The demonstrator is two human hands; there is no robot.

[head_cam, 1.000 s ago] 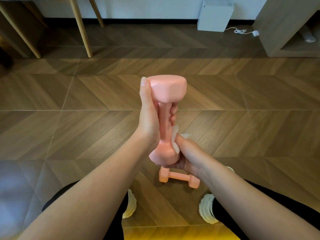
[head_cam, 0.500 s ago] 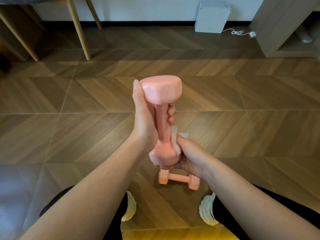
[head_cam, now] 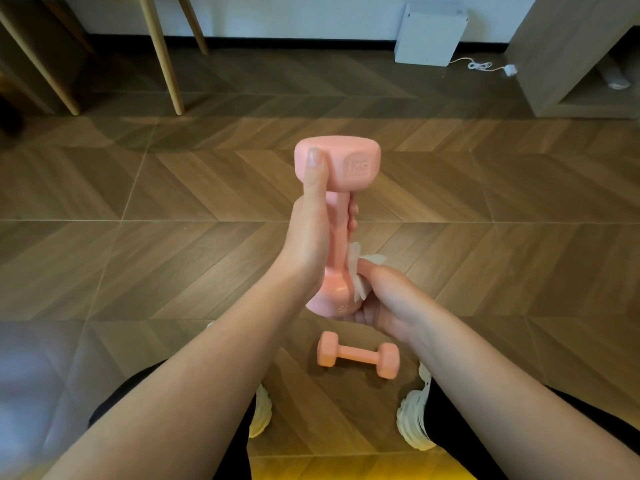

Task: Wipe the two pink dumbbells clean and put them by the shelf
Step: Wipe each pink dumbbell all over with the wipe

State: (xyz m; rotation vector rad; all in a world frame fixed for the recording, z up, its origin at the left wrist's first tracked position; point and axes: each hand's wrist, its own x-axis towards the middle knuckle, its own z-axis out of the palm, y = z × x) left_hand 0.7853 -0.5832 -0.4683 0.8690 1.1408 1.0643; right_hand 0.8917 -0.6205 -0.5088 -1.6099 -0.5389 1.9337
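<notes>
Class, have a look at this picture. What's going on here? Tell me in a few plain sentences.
A person is cleaning a pink dumbbell. The left hand holds it upright by the handle, thumb up against the top head. The right hand presses a white wipe against the lower head. The second pink dumbbell lies on the wooden floor between the person's shoes. Neither dumbbell is by the shelf yet, which stands at the far right.

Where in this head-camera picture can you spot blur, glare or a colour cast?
Head view: the floor is blurred and washed pale at lower left; a yellow cast tints the bottom edge; the held pink dumbbell is sharp, its KG stamp readable.
</notes>
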